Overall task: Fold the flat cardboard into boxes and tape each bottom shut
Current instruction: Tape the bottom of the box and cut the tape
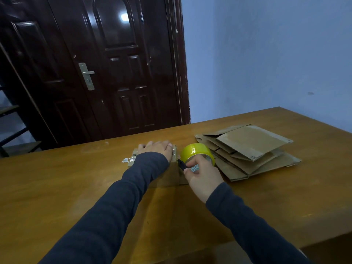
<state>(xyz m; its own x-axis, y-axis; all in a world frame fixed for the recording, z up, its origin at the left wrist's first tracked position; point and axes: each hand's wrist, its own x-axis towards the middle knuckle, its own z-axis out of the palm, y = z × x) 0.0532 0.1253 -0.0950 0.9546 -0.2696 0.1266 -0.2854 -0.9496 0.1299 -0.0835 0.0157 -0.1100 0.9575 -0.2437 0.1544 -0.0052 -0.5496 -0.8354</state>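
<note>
Now taping | my left hand (156,148) spread flat, pinning box (169,174) on tabletop (76,178) | my right hand (200,176) clutches tape roll (197,152) and black cutter (182,164) to sever tape | flat cardboard (247,149) waits beside.

On the table (76,187), the box (167,176) sits left of the tape roll (197,151) (flat cardboard stack (247,149) farther right).
</note>
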